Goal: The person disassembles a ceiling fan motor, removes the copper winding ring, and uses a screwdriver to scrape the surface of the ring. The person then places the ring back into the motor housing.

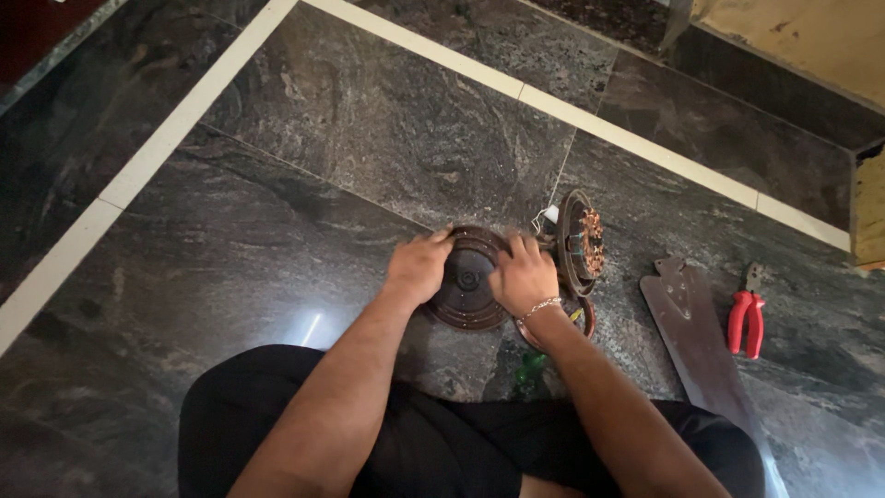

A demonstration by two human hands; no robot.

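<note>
The left hand [419,267] is clamped on the left rim of the brown round cover [467,277], which lies flat on the dark floor [277,231], face up, with no long axis. The right hand [524,275] is closed on the right rim, so the cover is steadied from both sides. Just right, the stator [581,242] is stood on edge, windings facing right, probably propped. Farther right a blade [691,323] lies lengthwise away from the person, then red pliers [747,318].

Dim indoor light; glare on glossy floor [313,325].
</note>
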